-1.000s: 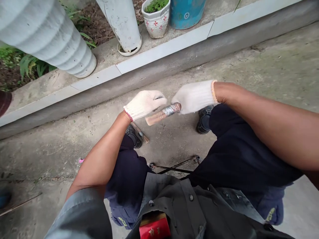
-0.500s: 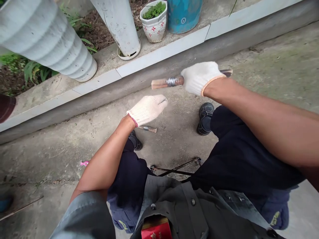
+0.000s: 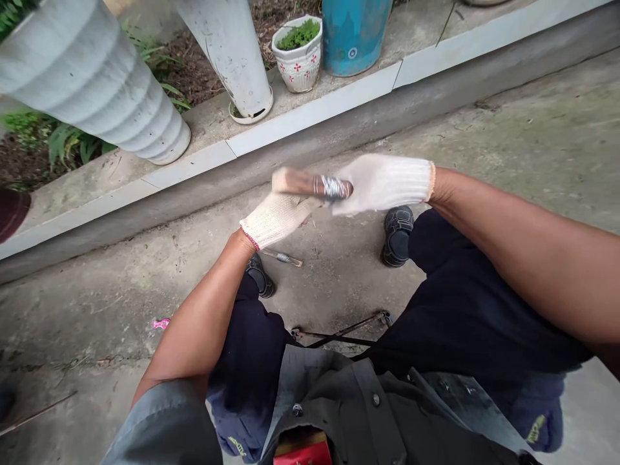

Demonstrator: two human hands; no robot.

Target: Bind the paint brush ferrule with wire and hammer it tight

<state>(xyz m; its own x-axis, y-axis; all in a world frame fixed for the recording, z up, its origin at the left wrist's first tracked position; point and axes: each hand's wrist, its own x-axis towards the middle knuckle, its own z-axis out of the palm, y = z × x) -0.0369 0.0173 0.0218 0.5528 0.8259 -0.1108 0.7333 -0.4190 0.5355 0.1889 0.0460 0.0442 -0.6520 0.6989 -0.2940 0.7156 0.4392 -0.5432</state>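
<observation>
Between left hand and right hand, a wire-wrapped handle rests.

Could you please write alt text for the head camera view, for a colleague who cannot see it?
Looking down, a person's white-gloved right hand holds a wire-bound wooden handle over their gloved left hand. A small wooden-handled piece lies on the concrete ground beside the left shoe. A red-patterned white flowerpot stands on the kerb beyond.
</observation>
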